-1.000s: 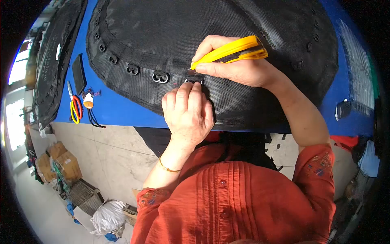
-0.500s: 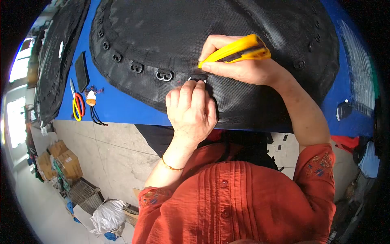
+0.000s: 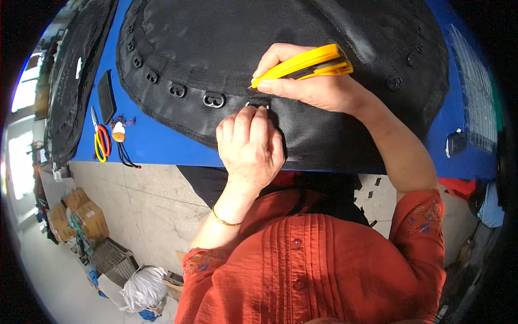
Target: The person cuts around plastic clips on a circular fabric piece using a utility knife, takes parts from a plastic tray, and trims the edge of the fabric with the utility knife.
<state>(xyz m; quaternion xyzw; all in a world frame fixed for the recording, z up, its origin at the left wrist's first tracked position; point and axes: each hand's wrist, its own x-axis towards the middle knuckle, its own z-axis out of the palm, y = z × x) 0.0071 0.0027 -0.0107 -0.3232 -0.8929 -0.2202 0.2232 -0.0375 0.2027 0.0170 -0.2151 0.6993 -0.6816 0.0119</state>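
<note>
A yellow utility knife is gripped in my right hand, its tip pointing left and touching or just above the webbing band of a large black mesh fabric piece. Just below the tip, my left hand has its fingers bent together over a metal ring at the band, mostly hidden by the fingertips. To the left, another metal ring hangs from a webbing loop, with several more along the curved edge.
Scissors with red and yellow handles lie on the blue table, near a dark flat phone-like slab and a small corded item. Another black fabric piece is at far left. Clear plastic sheeting lies at right.
My right hand and the knife have shifted slightly left, bringing the tip nearly above the ring under my left hand. The left hand stays on that ring; the whole view has shifted a little.
</note>
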